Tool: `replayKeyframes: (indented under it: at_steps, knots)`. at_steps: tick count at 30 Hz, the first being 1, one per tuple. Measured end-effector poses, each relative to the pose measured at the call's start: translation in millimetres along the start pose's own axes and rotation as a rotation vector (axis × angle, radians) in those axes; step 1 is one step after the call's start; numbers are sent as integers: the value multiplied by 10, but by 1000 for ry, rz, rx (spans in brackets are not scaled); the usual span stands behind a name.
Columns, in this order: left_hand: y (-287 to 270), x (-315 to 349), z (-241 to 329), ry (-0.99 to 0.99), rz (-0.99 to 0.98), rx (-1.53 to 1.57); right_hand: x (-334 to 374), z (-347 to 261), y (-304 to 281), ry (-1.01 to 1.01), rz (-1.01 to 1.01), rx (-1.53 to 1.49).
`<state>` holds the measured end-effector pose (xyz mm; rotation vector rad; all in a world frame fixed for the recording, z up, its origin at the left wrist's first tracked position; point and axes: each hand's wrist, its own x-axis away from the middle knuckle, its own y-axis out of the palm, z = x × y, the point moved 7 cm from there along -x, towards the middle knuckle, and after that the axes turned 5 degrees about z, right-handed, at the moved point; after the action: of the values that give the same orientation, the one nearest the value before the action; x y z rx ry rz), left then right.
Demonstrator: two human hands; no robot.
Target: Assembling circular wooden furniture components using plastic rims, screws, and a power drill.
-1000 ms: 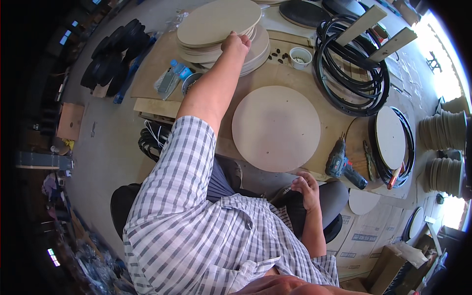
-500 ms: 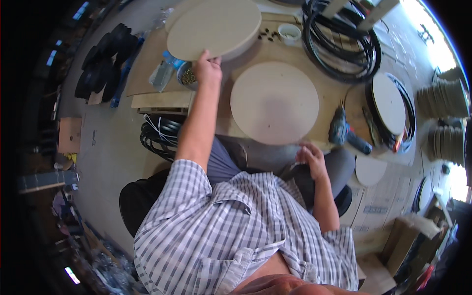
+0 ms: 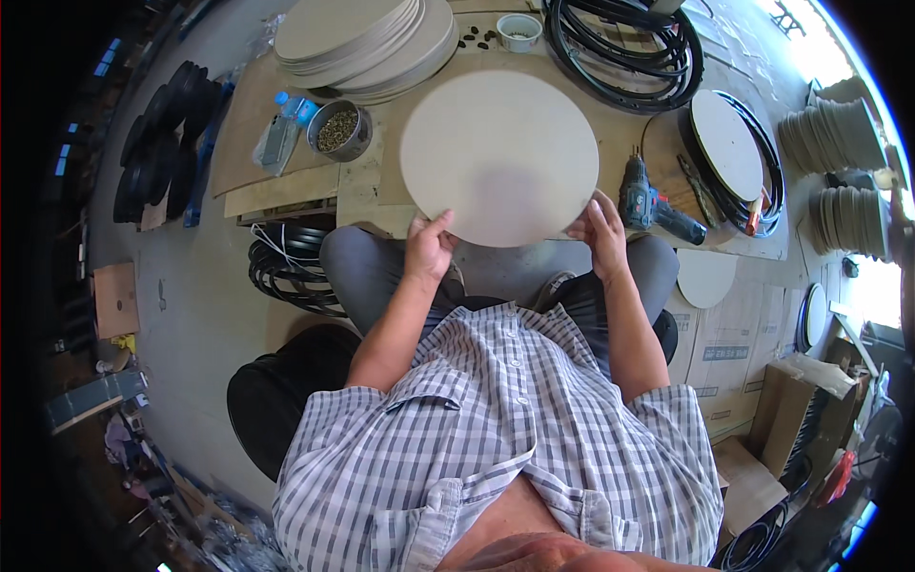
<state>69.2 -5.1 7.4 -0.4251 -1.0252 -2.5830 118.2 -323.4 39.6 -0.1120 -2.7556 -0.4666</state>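
A round beige board disc (image 3: 500, 143) lies in front of me, level or nearly so; I cannot tell whether it rests on anything. My left hand (image 3: 431, 248) grips its near-left rim, thumb on top. At the near-right rim, my right hand (image 3: 602, 238) holds the edge, its fingers partly hidden by the board. To the far left stands a stack of similar discs (image 3: 381, 57). Beside it, a metal bowl (image 3: 355, 133) holds small brass-coloured pieces. A cordless drill (image 3: 648, 200) lies right of the held disc.
A white tub (image 3: 519, 33) and several small dark pieces (image 3: 477, 40) sit at the back. Black tubing coils (image 3: 624, 71) lie behind right; a disc in a black ring (image 3: 729, 143) is farther right. A blue-capped bottle (image 3: 297, 108) lies left. More stacked discs (image 3: 834, 133) stand beyond the table.
My left hand has come from the far-left stack, where it held a disc, back toward me. A disc is now between both hands, and my right hand has moved up to its rim.
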Motion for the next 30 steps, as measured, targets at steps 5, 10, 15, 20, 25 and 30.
replayKeyframes:
  at_steps: [5, 10, 15, 20, 25, 30]
  knots:
    - [-100, -170, -307, -84, 30, 11, -364, 298, -186, -120, 154, 260]
    - [-186, -165, -174, -122, 129, -395, -318, 187, -53, -200, 259, 664]
    - [-263, -173, 61, 113, 316, -991, -342, 207, -111, -262, 316, 864]
    - [-355, -343, 262, 395, 409, -1379, -282, 92, -45, -364, 301, 1186]
    - [-521, -648, 157, 534, 322, -1277, -380, 52, -59, -300, 262, 1237]
    - [-460, -687, 89, 484, 237, -1245, -540, 141, -181, -258, 255, 1187]
